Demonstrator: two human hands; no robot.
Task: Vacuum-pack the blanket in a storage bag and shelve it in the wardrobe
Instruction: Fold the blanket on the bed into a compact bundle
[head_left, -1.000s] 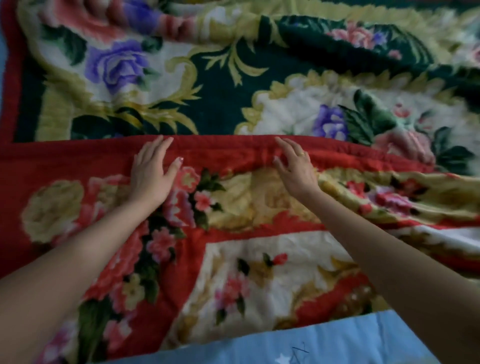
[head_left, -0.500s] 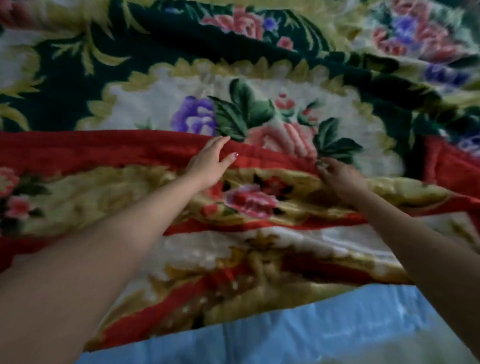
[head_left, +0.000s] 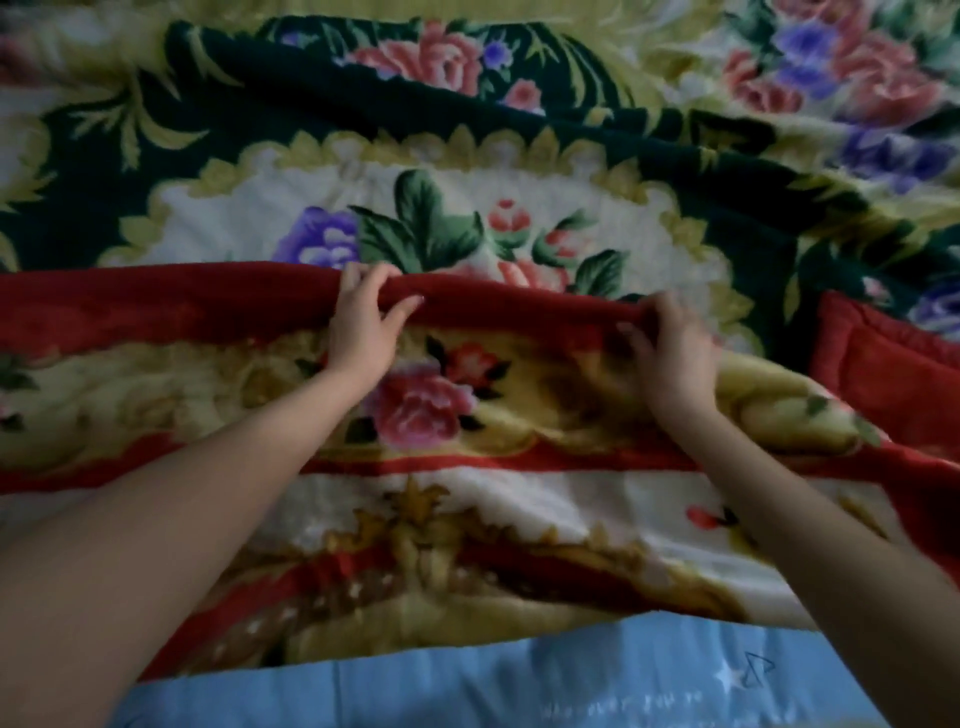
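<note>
- Covering most of the view, the floral blanket (head_left: 467, 171) lies spread out, its red-bordered near part folded over the green part.
- Below it shows a blue sheet (head_left: 519, 686).
- The left hand (head_left: 363, 332) grips the red folded edge.
- The right hand (head_left: 670, 358), blurred, pinches the same edge.

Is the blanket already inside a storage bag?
No: the blanket lies spread open on the blue sheet, both hands gripping its red folded edge, with no bag in view.

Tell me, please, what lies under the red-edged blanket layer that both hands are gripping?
Beyond the red edge, a green floral layer shows; nearer, a blue sheet. Anything directly beneath is covered.
</note>
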